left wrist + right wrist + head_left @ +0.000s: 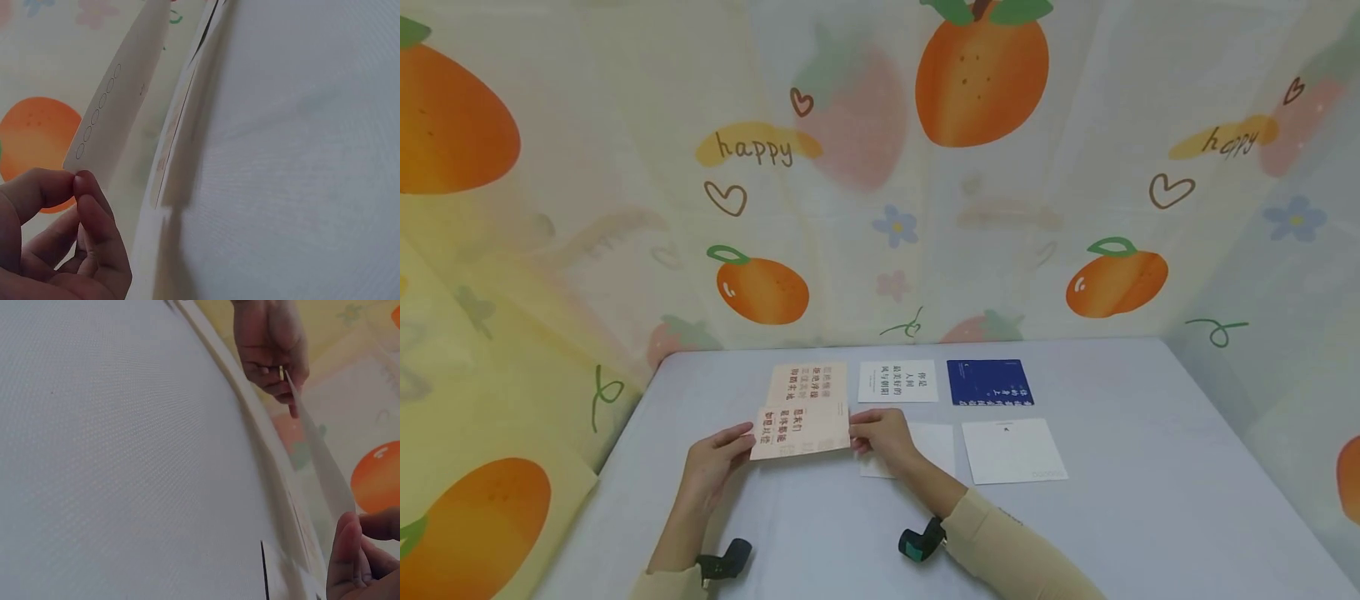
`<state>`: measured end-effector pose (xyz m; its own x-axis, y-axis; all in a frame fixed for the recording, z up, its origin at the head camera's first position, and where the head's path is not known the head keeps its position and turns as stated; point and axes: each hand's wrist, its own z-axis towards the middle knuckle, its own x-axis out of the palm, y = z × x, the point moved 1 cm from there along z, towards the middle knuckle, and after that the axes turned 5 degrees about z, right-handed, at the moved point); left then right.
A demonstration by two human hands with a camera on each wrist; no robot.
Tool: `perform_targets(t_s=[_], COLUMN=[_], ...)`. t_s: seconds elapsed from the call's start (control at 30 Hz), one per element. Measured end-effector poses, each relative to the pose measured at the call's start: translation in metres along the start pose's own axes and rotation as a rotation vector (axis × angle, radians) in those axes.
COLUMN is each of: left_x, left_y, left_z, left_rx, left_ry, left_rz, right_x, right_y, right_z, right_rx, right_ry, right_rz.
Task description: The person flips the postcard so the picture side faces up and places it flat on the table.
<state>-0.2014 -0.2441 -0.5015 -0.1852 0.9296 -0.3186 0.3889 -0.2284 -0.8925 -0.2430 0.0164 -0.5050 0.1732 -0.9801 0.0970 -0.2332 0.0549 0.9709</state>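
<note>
Between both hands a pale pink postcard (805, 430) is held up off the table, its printed face with dark characters towards the head camera. My left hand (711, 462) pinches its left edge between thumb and fingers. At the opposite edge, my right hand (887, 437) grips it the same way. The card's back, with a row of small ovals, shows in the left wrist view. Just behind it lies another pink postcard (808, 382), its near part covered by the held one. A white card (934, 446) lies partly under my right hand and forearm.
A white card with dark characters (898, 382) and a dark blue card (990, 382) lie in the back row. In front of the blue one is a white card (1015, 451). A fruit-printed curtain (850, 225) hangs behind the white table (1150, 500).
</note>
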Motion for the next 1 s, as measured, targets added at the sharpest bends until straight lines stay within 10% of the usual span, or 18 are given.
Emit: perform_targets(t_s=[1.0], left_x=[0.006], left_y=[0.008], left_z=[0.001], left_rx=[0.058], left_ry=[-0.058], left_rz=[0.318], right_x=[0.001], right_y=[0.002], right_z=[-0.007], right_rx=[0.092], right_ry=[0.087], right_rz=[-0.198])
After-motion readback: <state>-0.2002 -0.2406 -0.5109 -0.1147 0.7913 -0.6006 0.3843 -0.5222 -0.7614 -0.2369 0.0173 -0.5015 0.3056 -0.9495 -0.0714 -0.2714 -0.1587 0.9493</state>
